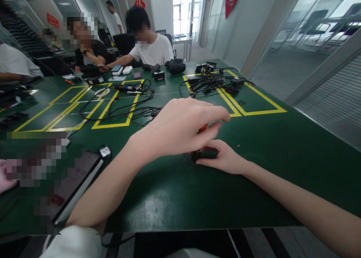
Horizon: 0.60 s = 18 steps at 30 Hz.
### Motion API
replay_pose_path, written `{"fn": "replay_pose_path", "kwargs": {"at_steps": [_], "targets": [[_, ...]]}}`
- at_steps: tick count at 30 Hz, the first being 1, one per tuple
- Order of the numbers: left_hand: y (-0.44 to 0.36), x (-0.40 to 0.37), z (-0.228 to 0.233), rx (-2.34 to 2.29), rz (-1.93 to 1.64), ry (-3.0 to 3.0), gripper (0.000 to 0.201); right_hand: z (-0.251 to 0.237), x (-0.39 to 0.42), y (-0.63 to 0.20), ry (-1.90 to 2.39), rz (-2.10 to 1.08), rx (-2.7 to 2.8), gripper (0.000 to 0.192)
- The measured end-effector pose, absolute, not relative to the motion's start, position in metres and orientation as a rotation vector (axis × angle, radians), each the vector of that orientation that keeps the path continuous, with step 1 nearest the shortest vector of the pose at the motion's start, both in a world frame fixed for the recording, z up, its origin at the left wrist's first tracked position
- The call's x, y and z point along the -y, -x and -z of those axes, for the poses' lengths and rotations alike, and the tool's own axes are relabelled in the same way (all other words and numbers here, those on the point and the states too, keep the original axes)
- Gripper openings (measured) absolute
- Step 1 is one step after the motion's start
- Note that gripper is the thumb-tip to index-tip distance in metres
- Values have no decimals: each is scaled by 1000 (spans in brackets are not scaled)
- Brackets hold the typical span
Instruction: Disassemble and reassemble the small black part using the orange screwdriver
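Let the half-curled right hand [226,158] steady the small dark round object [193,159] on the green worktop [186,201], the loosely bent left hand [180,124] carefully guiding the small red part [202,128]; whether either grips, I cannot tell.

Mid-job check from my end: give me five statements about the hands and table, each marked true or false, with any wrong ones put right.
1. The right hand has its fingertips at a small dark object on the table. True.
2. The left hand appears lower in the picture than the right. False: it appears higher.
3. Black cables lie tangled across yellow tape. True.
4. A flat device lies beside the right forearm. False: the flat device lies beside the left forearm.
5. The table is white. False: it is green.
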<state>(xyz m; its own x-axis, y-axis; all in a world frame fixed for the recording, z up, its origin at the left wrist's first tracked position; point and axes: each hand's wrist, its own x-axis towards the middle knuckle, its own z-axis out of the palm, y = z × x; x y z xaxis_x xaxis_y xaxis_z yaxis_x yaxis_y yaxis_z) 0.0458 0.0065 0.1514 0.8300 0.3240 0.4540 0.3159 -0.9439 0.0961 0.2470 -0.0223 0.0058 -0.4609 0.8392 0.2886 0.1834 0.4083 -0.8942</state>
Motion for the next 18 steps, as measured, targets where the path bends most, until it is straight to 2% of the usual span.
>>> {"fn": "replay_pose_path", "kwargs": {"at_steps": [5,10,18], "targets": [[-46,-7,-153,-492,-677,-3033,36,-4,23,-248,930,-955,1965,20],[-44,-9,-151,-595,-682,-3051,36,-6,22,-249,931,-963,2057,26],[-42,-8,-153,-632,-654,-3092,37,-4,22,-248,886,-906,2060,26]]}}
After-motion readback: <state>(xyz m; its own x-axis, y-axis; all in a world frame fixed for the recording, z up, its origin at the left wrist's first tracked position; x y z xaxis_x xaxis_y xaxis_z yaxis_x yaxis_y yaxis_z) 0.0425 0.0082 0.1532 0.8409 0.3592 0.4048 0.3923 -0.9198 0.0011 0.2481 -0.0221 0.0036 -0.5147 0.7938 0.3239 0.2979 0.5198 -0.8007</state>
